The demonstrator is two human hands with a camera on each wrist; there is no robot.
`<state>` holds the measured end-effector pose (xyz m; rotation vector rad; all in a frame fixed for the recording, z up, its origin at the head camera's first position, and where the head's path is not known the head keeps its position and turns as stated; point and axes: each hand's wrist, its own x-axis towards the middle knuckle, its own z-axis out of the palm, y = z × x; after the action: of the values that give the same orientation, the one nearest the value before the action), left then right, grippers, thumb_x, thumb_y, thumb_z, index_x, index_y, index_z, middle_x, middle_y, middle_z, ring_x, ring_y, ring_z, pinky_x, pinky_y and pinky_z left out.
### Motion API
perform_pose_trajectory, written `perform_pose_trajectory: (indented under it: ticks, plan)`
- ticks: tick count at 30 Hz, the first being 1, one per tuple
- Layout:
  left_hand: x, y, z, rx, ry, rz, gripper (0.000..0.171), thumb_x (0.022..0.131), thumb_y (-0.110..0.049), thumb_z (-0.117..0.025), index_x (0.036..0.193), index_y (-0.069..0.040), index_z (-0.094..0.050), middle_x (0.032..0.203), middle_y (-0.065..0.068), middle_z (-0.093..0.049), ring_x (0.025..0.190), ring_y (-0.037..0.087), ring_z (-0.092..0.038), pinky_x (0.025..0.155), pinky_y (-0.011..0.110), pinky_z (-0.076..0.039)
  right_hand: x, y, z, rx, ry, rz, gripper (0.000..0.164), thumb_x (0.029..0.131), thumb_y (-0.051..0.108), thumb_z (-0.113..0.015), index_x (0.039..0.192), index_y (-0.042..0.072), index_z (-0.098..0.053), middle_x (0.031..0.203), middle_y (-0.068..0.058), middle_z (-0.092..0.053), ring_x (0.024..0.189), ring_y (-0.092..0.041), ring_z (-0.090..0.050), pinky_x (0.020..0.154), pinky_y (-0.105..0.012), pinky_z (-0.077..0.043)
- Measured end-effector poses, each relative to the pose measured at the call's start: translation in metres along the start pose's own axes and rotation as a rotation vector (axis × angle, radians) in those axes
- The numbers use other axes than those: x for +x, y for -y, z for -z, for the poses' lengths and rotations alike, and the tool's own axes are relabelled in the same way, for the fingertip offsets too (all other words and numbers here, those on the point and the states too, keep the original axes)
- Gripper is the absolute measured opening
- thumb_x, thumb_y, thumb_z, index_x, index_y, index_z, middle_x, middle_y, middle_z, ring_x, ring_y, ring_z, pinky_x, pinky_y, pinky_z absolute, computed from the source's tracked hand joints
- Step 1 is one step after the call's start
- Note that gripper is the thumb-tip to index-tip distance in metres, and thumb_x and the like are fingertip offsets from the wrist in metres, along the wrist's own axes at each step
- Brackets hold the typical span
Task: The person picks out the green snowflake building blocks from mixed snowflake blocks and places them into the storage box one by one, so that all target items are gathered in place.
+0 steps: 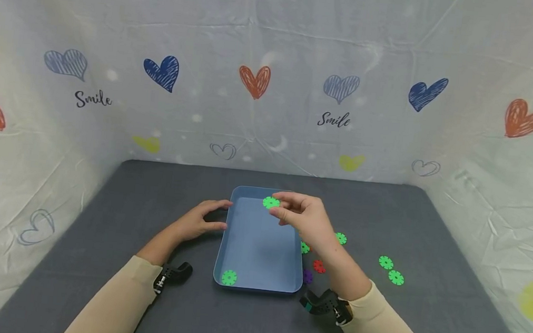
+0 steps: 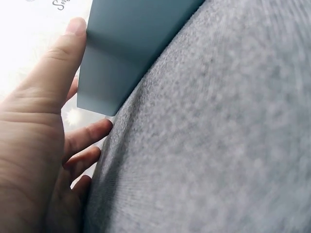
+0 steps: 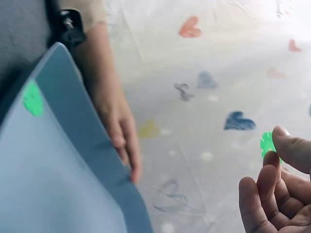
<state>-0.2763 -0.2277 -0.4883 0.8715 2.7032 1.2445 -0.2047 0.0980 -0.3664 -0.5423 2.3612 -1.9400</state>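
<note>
Between thumb and fingertips, my right hand (image 1: 302, 214) pinches a green interlocking snowflake disc (image 1: 270, 203) above the far part of a blue tray (image 1: 259, 245). The right wrist view shows the same pinched disc (image 3: 267, 144) at the fingertips. My left hand (image 1: 197, 221) rests against the tray's left side, its thumb and fingertips touching the rim with the fingers fairly straight. In the left wrist view, the thumb (image 2: 60, 60) lies along the tray's wall (image 2: 121, 53). Another green disc (image 1: 229, 277) lies inside the tray at the near left corner.
Right of the tray lie a red disc (image 1: 319, 266), a purple disc (image 1: 307, 276) and green discs (image 1: 304, 247), partly hidden by the right arm or the tray. Two more green discs (image 1: 396, 277) lie farther right on the grey cloth (image 1: 424, 323). A printed curtain (image 1: 296, 42) encloses the table.
</note>
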Motion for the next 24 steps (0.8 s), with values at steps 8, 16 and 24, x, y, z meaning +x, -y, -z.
perform_pose_trajectory:
  ticks: [8,16,24]
  plan:
    - [0.001,-0.003,-0.003,0.032,-0.046,-0.033,0.065,0.088,-0.026,-0.083,0.146,-0.01,-0.057,0.144,0.012,-0.058,0.137,0.039,-0.045,0.112,0.061,-0.031,-0.011,-0.017,-0.053,-0.109,0.112,-0.028,0.033,0.09,0.021,-0.082,0.12,0.007,-0.075,0.083,0.0,-0.067,0.069,-0.02,-0.064,0.061,-0.031,-0.051]
    - [0.001,-0.005,-0.005,0.037,-0.044,-0.039,0.064,0.089,-0.027,-0.082,0.146,-0.01,-0.057,0.144,0.012,-0.059,0.137,0.039,-0.045,0.112,0.062,-0.032,-0.023,-0.046,-0.09,-0.291,0.176,-0.028,0.03,0.09,0.023,-0.082,0.116,0.009,-0.077,0.081,0.009,-0.062,0.06,-0.009,-0.055,0.052,-0.025,-0.043]
    - [0.002,-0.004,-0.004,0.032,-0.046,-0.05,0.064,0.088,-0.023,-0.083,0.145,-0.009,-0.058,0.142,0.013,-0.059,0.136,0.039,-0.046,0.112,0.061,-0.032,-0.022,-0.064,-0.1,-0.48,0.159,0.037,0.028,0.088,0.025,-0.084,0.112,0.011,-0.079,0.082,0.011,-0.059,0.067,-0.004,-0.052,0.061,-0.024,-0.045]
